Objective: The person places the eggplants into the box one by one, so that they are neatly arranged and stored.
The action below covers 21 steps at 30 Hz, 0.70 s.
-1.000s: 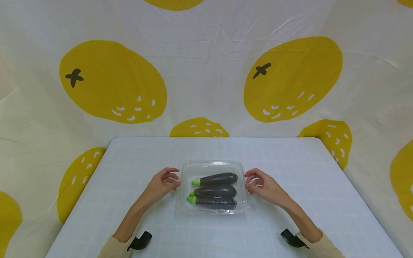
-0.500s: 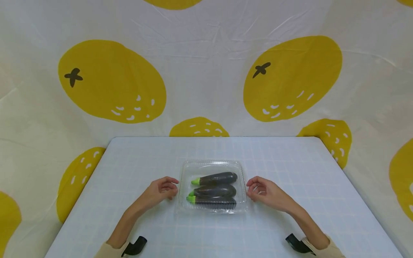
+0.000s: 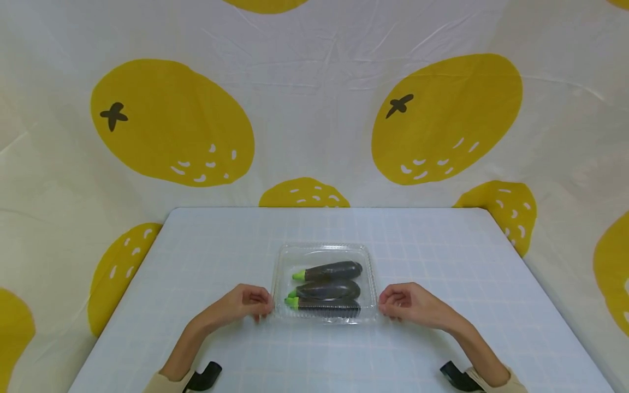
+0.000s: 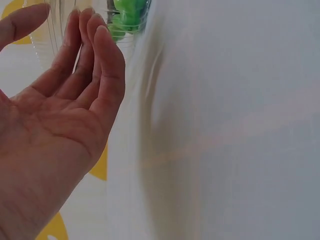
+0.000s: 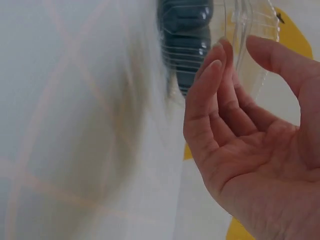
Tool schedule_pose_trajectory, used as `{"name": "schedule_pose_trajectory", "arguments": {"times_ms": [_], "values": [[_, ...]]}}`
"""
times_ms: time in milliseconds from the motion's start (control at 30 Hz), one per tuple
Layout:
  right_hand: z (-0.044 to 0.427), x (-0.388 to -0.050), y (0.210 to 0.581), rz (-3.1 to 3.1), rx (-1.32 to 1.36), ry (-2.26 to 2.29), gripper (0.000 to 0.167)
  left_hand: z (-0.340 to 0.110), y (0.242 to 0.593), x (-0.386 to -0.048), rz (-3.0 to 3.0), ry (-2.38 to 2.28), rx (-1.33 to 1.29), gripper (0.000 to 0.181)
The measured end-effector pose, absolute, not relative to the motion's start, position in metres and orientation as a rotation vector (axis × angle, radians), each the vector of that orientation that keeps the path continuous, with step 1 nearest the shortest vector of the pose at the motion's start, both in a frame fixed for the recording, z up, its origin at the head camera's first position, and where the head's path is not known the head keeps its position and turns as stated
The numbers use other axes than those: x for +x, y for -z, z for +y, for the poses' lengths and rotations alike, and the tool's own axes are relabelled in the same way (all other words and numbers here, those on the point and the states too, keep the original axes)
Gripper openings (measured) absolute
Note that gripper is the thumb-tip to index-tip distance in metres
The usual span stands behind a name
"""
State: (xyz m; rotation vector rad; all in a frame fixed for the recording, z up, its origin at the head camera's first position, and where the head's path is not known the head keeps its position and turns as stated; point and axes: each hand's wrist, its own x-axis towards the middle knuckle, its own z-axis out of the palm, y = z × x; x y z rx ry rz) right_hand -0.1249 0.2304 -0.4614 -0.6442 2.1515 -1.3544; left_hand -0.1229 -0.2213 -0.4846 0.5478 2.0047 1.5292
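Note:
A clear plastic container [image 3: 324, 252] lies on the table and holds three dark eggplants [image 3: 328, 289] with green stems, stacked side by side. My left hand [image 3: 248, 302] is at its left edge, my right hand [image 3: 405, 301] at its right edge. In the left wrist view, the left thumb [image 4: 27, 22] stands apart from the bent fingers near the clear rim. The right wrist view likewise shows a gap between the right thumb [image 5: 272, 52] and the fingers. Whether any fingertip touches the plastic, I cannot tell.
The table [image 3: 221, 234] has a pale gridded cover. Behind it hangs a white cloth [image 3: 314, 109] printed with big yellow fruit shapes. Black wrist cameras [image 3: 205, 375] sit by the beige sleeves [image 3: 167, 382].
Both hands have moved toward the front along the container's sides, down to its near corners. The container and eggplants have stayed in place.

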Motion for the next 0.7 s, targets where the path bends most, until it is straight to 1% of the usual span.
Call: {"name": "schedule_pose_trajectory", "arguments": {"times_ms": [233,467,700], "values": [[0.234,-0.125,0.466,2.035,-0.721,1.353,0.013,-0.22,0.483,-0.12,1.936,-1.505,0.605,0.021],[0.232,-0.124,0.475,1.884,-0.729,1.42,0.021,-0.221,0.485,-0.12,1.933,-1.468,0.653,0.026],[0.229,-0.124,0.48,1.848,-0.664,1.478,0.025,-0.22,0.489,-0.123,1.931,-1.458,0.653,0.029]]}}
